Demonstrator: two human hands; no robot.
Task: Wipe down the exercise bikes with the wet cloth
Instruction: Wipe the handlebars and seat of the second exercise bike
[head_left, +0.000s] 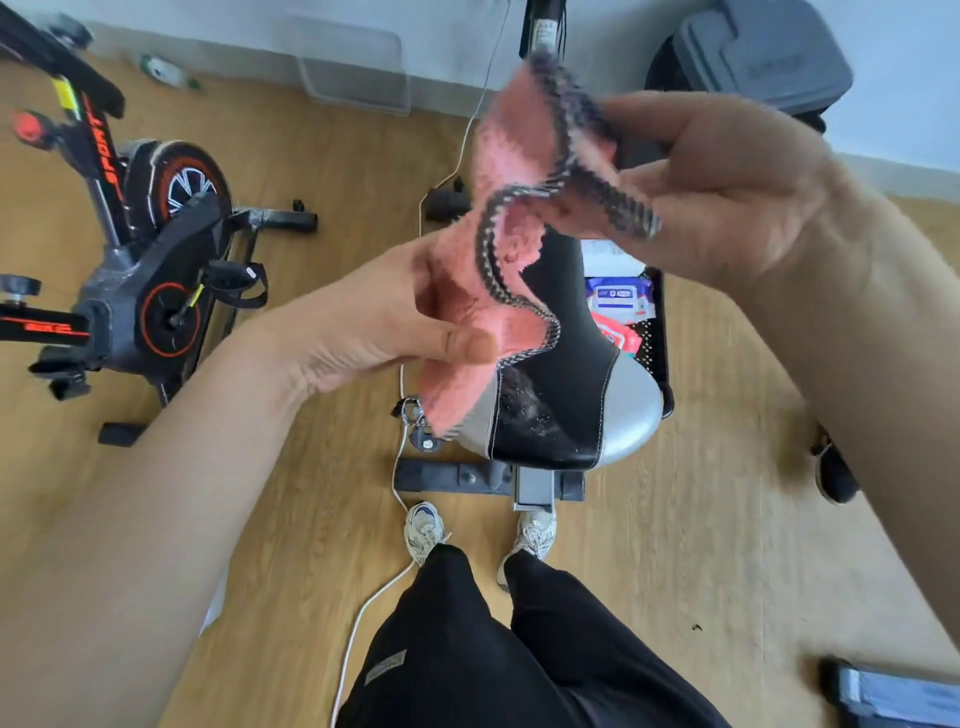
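Pinching the cloth (519, 208) at centre frame in the tight grip of left hand (374, 317) and right hand (727, 192), seemingly refolding it above the seat (566, 395) for wiping.

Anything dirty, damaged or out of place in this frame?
The saddle has a whitish speckled patch on its black panel, below the cloth, looking like dust or residue. A white cable trails across the floor past the left shoe, a possible trip risk.

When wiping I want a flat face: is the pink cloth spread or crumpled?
Crumpled: the pink cloth hangs rumpled between left hand and right hand.
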